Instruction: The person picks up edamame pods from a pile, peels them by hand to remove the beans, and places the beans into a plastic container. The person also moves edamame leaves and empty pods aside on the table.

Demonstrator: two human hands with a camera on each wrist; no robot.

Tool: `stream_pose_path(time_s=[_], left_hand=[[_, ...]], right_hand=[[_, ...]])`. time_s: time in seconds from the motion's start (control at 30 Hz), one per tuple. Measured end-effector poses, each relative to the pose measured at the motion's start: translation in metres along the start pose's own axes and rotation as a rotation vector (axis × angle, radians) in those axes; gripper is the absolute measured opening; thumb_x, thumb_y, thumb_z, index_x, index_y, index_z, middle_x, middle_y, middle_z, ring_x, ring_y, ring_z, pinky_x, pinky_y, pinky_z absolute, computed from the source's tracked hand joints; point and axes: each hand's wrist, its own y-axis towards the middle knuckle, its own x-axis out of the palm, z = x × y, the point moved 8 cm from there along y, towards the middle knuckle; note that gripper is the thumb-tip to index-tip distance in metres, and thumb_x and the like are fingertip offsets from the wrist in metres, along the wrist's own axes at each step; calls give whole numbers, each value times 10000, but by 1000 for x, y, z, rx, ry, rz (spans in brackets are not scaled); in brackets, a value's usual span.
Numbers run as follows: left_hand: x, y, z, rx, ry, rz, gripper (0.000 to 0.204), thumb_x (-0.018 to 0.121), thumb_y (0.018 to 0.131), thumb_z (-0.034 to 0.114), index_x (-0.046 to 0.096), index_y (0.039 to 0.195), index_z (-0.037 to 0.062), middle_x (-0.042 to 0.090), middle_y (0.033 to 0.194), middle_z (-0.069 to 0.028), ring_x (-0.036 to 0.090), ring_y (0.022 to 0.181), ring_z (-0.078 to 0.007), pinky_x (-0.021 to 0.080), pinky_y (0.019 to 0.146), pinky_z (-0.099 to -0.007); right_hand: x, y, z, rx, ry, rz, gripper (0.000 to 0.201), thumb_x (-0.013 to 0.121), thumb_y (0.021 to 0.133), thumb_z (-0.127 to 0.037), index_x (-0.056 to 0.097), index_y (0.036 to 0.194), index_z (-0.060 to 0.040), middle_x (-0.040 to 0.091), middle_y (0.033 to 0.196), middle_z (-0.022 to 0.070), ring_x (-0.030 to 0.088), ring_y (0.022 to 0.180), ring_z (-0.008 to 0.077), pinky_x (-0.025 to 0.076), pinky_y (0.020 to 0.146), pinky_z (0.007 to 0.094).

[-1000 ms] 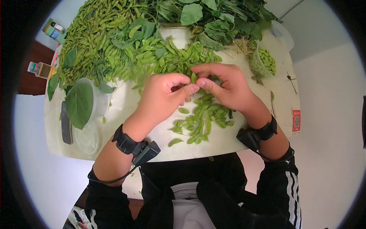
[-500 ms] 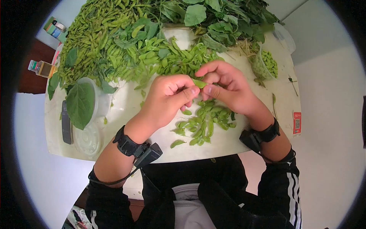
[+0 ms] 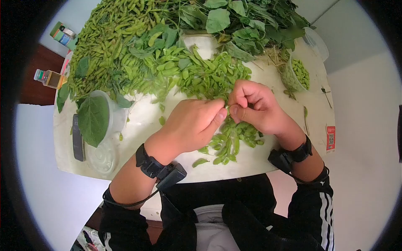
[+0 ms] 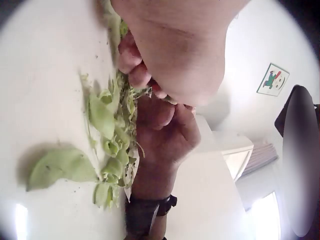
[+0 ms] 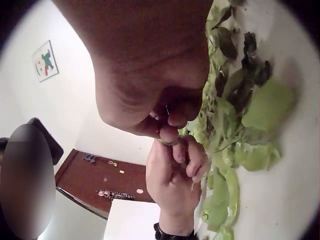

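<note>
Thumb to thumb, my left hand [image 3: 192,125] and right hand [image 3: 257,108] meet above the table. Between their fingertips they pinch a green soybean pod [image 3: 227,108], mostly covered by the fingers. In the right wrist view a sliver of the pod [image 5: 169,142] shows at the fingertips. The left fingers curl under the palm, and the right index finger bends down toward the thumb. Just below the hands lies a small heap of split green pods [image 3: 234,144]. One loose pod [image 3: 200,162] lies nearer the table's front edge.
Beyond the hands spreads a big pile of pods [image 3: 109,46], with leafy stalks [image 3: 255,25] beside it. A tub of shelled beans [image 3: 300,74] stands at right. At left are a leaf-covered tub [image 3: 109,111], a clear lid [image 3: 102,158] and a dark phone [image 3: 78,138].
The pod turned from upright to lying across between the hands, and is now mostly hidden by the fingers. Both hands have come lower, over the small heap, and the right fingers have curled in.
</note>
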Motion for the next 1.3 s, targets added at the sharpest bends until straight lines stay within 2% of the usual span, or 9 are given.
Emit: stream_pose_path(time_s=[0.2,0.3,0.4,0.47,0.6,0.67,0.87,1.1,1.3], left_hand=[[9,-2,3,28,-126,18,220,470,990,206,477,879,16,510,673,-205,532,646,-421,387,559,-453],[-1,1,-2,-11,-156,109,227,493,989,205,490,869,12,491,645,-183,517,602,-386,383,544,-424],[-13,3,-4,-7,-136,183,257,555,962,233,516,807,32,549,639,-178,552,606,-395,400,528,-460],[-8,3,-3,40,-92,136,311,590,945,257,526,743,28,542,625,-159,542,584,-381,401,519,-452],[-7,5,-7,-41,-40,71,331,613,928,272,537,713,32,543,637,-156,554,598,-366,406,521,-442],[-10,5,-5,2,-5,171,312,634,911,288,555,732,45,565,656,-138,572,608,-353,423,526,-431],[-4,2,4,32,322,130,223,629,898,223,536,786,53,593,692,-122,595,628,-350,455,554,-453],[-2,3,2,-21,378,118,235,567,925,232,543,766,59,607,654,-126,625,637,-329,477,557,-450],[2,2,-8,-83,-41,16,309,524,967,260,537,752,39,577,639,-158,596,621,-344,426,556,-447]], right_hand=[[-2,5,-3,-47,34,16,172,535,889,78,447,902,-70,531,789,7,521,672,88,405,599,233],[-11,5,0,83,130,188,85,554,931,9,498,952,-51,548,769,-3,530,659,79,418,589,231],[-11,6,5,136,-38,122,58,545,978,-88,521,948,-45,552,742,-10,529,651,70,423,583,226],[-6,5,-1,26,-373,48,134,527,1002,-147,524,916,-44,550,723,-7,506,639,63,407,568,221],[-6,3,5,174,-203,14,153,521,1009,-158,522,903,-48,543,715,-9,480,627,55,386,557,219],[-8,4,12,189,-77,69,154,537,1002,-146,514,886,-48,541,706,-9,456,607,52,360,532,215],[-6,4,17,196,-120,133,150,542,1000,-135,518,881,-46,535,706,-20,433,583,45,336,494,217],[-10,4,14,143,-245,139,135,565,957,-66,512,842,-18,461,692,-30,393,660,60,364,570,249],[-11,3,10,99,-212,104,125,558,952,-46,503,841,-26,423,694,-32,375,668,61,357,573,254]])
